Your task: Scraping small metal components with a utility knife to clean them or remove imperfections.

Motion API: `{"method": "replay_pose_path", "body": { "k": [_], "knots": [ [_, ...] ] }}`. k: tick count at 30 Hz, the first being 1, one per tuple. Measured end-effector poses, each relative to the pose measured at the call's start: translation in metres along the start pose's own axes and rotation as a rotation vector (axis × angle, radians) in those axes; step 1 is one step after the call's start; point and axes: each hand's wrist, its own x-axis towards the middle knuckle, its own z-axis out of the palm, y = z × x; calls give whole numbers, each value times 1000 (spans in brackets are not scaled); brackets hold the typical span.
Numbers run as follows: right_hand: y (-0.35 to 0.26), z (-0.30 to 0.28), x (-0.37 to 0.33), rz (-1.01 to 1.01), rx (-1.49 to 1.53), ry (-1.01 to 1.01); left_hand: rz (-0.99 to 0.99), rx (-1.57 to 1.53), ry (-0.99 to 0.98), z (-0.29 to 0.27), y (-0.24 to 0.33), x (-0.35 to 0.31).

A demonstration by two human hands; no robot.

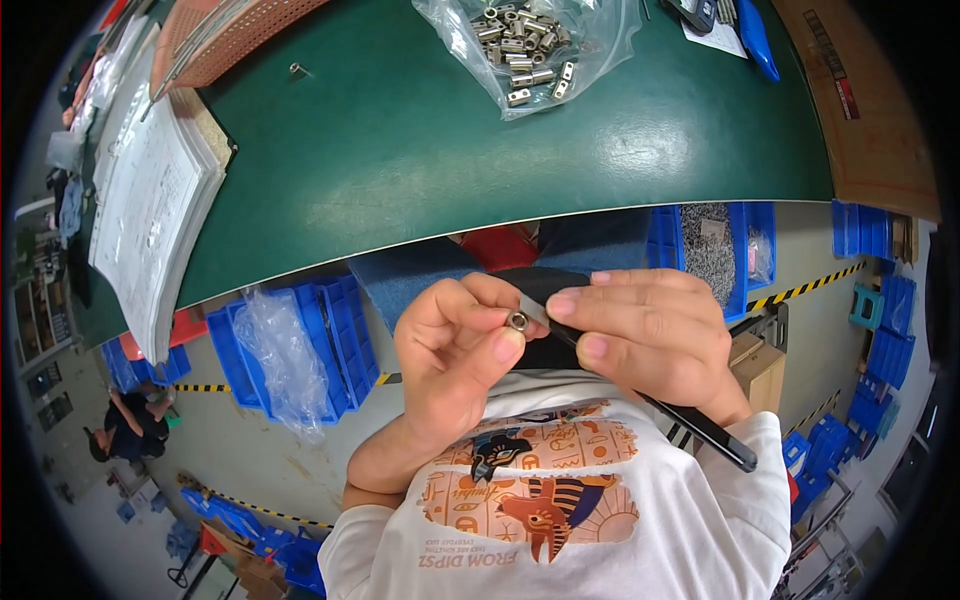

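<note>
Between the green counter (pixel 400 150) and the white T-shirt (pixel 680 520), the left hand (pixel 455 350) curls inward, thumb and bent index finger pinching a small metal sleeve (pixel 517 321). Close beside it, the right hand (pixel 655 325) points its fingers leftward, clamped around a black-handled tool (pixel 710 432) slanting down toward the forearm; its flat grey blade (pixel 530 309) lies by the sleeve, contact unclear.

From my remote feed, I log a glossy green tabletop (pixel 400 150) bearing a clear plastic bag (pixel 618 38) of small metal pieces (pixel 520 45). Well left of it I note a lone metal part (pixel 297 69), a perforated pinkish tray (pixel 240 48) and stacked papers (pixel 160 190).
</note>
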Motion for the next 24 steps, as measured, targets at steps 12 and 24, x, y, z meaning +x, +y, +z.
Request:
{"method": "replay_pose_path", "body": {
  "k": [12, 24],
  "knots": [
    [-1, -3, 0, 53, 138, 3, -21, 4, 18, -3, -1, -1],
    [-4, -2, 1, -10, 43, 0, -45, -27, 15, -3, -2, -1]
  ]
}}
